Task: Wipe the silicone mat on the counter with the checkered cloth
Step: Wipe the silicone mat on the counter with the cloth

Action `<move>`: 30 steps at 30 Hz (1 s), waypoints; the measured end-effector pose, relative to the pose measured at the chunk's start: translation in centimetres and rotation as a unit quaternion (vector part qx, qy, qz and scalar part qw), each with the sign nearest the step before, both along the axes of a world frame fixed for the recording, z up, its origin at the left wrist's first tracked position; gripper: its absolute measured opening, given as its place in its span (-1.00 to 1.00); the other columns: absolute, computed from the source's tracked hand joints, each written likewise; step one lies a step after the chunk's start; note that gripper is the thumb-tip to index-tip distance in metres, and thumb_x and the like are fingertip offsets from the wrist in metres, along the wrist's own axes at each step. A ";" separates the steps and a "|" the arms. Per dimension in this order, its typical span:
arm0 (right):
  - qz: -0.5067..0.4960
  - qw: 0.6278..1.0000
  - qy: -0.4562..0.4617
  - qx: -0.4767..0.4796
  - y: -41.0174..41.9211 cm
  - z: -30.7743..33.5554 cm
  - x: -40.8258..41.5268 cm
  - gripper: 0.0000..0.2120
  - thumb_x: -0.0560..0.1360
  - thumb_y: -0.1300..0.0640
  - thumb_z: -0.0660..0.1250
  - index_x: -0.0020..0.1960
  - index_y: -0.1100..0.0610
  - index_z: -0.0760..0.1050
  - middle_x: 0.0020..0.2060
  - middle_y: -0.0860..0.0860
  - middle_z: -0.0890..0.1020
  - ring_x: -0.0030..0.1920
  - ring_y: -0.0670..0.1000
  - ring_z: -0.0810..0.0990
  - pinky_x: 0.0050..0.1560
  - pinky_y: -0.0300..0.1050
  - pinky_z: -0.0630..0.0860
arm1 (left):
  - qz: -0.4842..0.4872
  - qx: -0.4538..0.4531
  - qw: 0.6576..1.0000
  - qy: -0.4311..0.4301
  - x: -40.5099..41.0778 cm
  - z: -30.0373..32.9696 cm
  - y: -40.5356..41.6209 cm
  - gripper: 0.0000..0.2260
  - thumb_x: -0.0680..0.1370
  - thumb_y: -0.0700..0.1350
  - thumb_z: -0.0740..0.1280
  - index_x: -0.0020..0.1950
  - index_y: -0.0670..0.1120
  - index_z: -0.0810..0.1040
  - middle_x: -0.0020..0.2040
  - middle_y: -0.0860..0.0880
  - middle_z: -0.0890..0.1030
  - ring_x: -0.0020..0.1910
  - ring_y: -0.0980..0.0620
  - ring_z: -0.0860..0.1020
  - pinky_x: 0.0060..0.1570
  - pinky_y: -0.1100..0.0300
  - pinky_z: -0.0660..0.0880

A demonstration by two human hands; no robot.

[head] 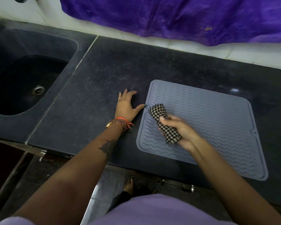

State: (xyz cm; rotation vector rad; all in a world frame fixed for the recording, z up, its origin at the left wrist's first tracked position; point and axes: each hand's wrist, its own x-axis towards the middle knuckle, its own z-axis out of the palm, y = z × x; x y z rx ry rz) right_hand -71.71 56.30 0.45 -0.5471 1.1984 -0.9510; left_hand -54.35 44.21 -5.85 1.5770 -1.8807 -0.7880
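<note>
Item, silicone mat [217, 125]: we find it lying flat on the dark desk [104, 75], right of the sink [23, 82], with the checkered cloth [162, 122] bunched into a roll over its left part; whether the cloth's far end touches the ribs we cannot tell. Item, hands: our right hand [178, 132] is closed round the cloth, while our left hand [126, 106] lies spread and empty on the desk, its thumb tip at the mat's left edge. Progress, as we judge it: the wiping is at most begun near the left edge, no wiped area shows apart, and the wide right and near portions are left.
</note>
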 end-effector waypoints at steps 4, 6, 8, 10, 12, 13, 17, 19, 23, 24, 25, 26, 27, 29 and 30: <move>0.101 0.843 0.507 -0.151 -1.8 -0.3 1.3 -0.59 0.38 0.02 0.44 0.20 0.03 0.47 0.04 -0.02 0.62 0.03 0.00 0.57 -0.05 -0.13 0.49 | -0.003 0.000 1.000 0.000 0.1 0.1 0.0 -0.41 0.37 0.10 0.45 0.35 0.01 0.38 0.48 -0.23 0.23 0.49 -0.26 0.05 0.44 -0.10 0.07; 0.163 0.741 0.616 -0.213 -1.9 -0.5 2.2 -0.54 0.41 -0.01 0.40 0.27 0.00 0.40 0.14 0.00 0.59 0.12 0.05 0.52 0.04 -0.11 0.40 | -0.005 -0.006 1.000 0.007 0.0 0.2 0.1 -0.40 0.37 0.09 0.46 0.34 -0.02 0.39 0.46 -0.25 0.26 0.49 -0.25 0.07 0.45 -0.08 0.05; 0.204 0.716 0.625 -0.235 -1.4 -0.5 2.7 -0.56 0.42 -0.02 0.37 0.27 -0.03 0.39 0.15 -0.01 0.58 0.14 0.07 0.51 0.06 -0.10 0.38 | -0.008 -0.014 1.000 0.013 0.0 0.2 0.1 -0.41 0.36 0.09 0.47 0.33 -0.05 0.41 0.44 -0.25 0.31 0.49 -0.21 0.11 0.46 -0.05 0.02; 0.248 0.699 0.621 -0.253 -0.5 -0.4 3.1 -0.58 0.42 -0.01 0.38 0.26 -0.06 0.41 0.14 -0.04 0.58 0.13 0.05 0.50 0.07 -0.08 0.40 | -0.013 -0.017 1.000 0.008 0.0 0.2 0.0 -0.41 0.36 0.11 0.46 0.33 -0.06 0.41 0.42 -0.23 0.34 0.49 -0.17 0.12 0.47 -0.02 0.00; 0.284 0.677 0.623 -0.271 0.7 -0.2 3.5 -0.58 0.43 0.00 0.37 0.26 -0.06 0.40 0.13 -0.05 0.57 0.14 0.04 0.48 0.09 -0.06 0.43 | -0.012 -0.017 1.000 0.005 0.0 0.2 0.0 -0.41 0.37 0.12 0.46 0.33 -0.05 0.41 0.43 -0.22 0.33 0.50 -0.17 0.11 0.47 -0.02 0.00; 0.296 0.665 0.627 -0.278 1.2 0.0 3.7 -0.58 0.43 0.02 0.36 0.27 -0.06 0.39 0.13 -0.05 0.57 0.14 0.04 0.47 0.09 -0.05 0.44 | -0.011 -0.016 1.000 0.005 0.0 0.3 0.0 -0.41 0.37 0.12 0.45 0.33 -0.05 0.40 0.44 -0.22 0.32 0.50 -0.18 0.11 0.47 -0.03 0.01; 0.330 0.629 0.637 -0.301 3.2 0.5 4.2 -0.56 0.45 0.06 0.33 0.32 -0.05 0.36 0.15 -0.02 0.55 0.17 0.06 0.45 0.09 -0.04 0.44 | -0.011 -0.004 1.000 -0.003 0.0 0.4 0.1 -0.40 0.37 0.13 0.45 0.35 -0.01 0.39 0.47 -0.22 0.25 0.50 -0.23 0.06 0.46 -0.10 0.08; 0.345 0.615 0.635 -0.315 4.0 0.6 4.0 -0.55 0.46 0.09 0.32 0.33 -0.05 0.35 0.16 -0.02 0.54 0.17 0.06 0.45 0.09 -0.05 0.43 | -0.010 0.001 1.000 -0.005 0.0 0.5 0.2 -0.40 0.37 0.14 0.45 0.35 0.00 0.39 0.48 -0.21 0.24 0.50 -0.25 0.05 0.45 -0.13 0.10; 0.388 0.595 0.630 -0.314 5.3 0.6 2.7 -0.53 0.45 0.13 0.31 0.33 -0.12 0.34 0.16 -0.07 0.54 0.16 0.05 0.44 0.09 -0.08 0.42 | -0.014 -0.021 1.000 0.003 0.0 0.6 0.4 -0.43 0.38 0.11 0.45 0.33 -0.04 0.41 0.45 -0.25 0.29 0.49 -0.22 0.09 0.47 -0.10 0.05; 0.401 0.594 0.627 -0.305 5.5 0.7 2.1 -0.53 0.45 0.12 0.31 0.32 -0.14 0.35 0.16 -0.08 0.54 0.17 0.04 0.45 0.11 -0.07 0.42 | -0.014 -0.022 1.000 0.002 0.0 0.6 0.4 -0.43 0.38 0.11 0.45 0.33 -0.04 0.41 0.44 -0.25 0.29 0.49 -0.22 0.09 0.47 -0.09 0.04; 0.412 0.599 0.621 -0.291 5.6 0.9 1.4 -0.53 0.44 0.11 0.32 0.31 -0.16 0.36 0.16 -0.10 0.55 0.17 0.02 0.45 0.12 -0.07 0.41 | -0.015 -0.021 1.000 0.001 0.0 0.6 0.4 -0.43 0.38 0.11 0.44 0.33 -0.04 0.41 0.44 -0.25 0.29 0.49 -0.21 0.09 0.47 -0.09 0.04; 0.423 0.612 0.611 -0.272 5.7 1.2 0.4 -0.56 0.44 0.10 0.33 0.28 -0.18 0.38 0.15 -0.12 0.56 0.17 -0.02 0.47 0.12 -0.08 0.42 | -0.015 -0.019 1.000 0.000 0.0 0.6 0.5 -0.43 0.39 0.11 0.44 0.33 -0.04 0.41 0.45 -0.25 0.29 0.49 -0.21 0.09 0.47 -0.10 0.04; 0.431 0.635 0.592 -0.244 5.6 1.7 -0.7 -0.58 0.43 0.08 0.35 0.25 -0.19 0.41 0.12 -0.16 0.57 0.15 -0.06 0.48 0.10 -0.11 0.42 | -0.015 -0.018 1.000 -0.001 0.0 0.6 0.5 -0.43 0.39 0.11 0.44 0.33 -0.03 0.41 0.45 -0.25 0.28 0.49 -0.21 0.09 0.47 -0.10 0.05; 0.413 0.716 0.531 -0.184 5.3 2.5 -2.9 -0.65 0.44 0.05 0.38 0.18 -0.20 0.46 0.03 -0.27 0.56 0.08 -0.16 0.51 0.03 -0.25 0.40 | -0.015 -0.016 1.000 -0.001 0.0 0.6 0.5 -0.43 0.39 0.12 0.43 0.34 -0.03 0.40 0.46 -0.25 0.27 0.49 -0.22 0.07 0.47 -0.10 0.05; 0.382 0.768 0.487 -0.163 5.1 2.9 -3.7 -0.69 0.44 0.06 0.39 0.13 -0.22 0.47 0.00 -0.33 0.54 0.04 -0.21 0.52 -0.01 -0.39 0.39 | -0.015 -0.013 1.000 -0.001 0.0 0.6 0.4 -0.43 0.39 0.12 0.43 0.34 -0.02 0.40 0.46 -0.25 0.25 0.50 -0.23 0.06 0.47 -0.11 0.06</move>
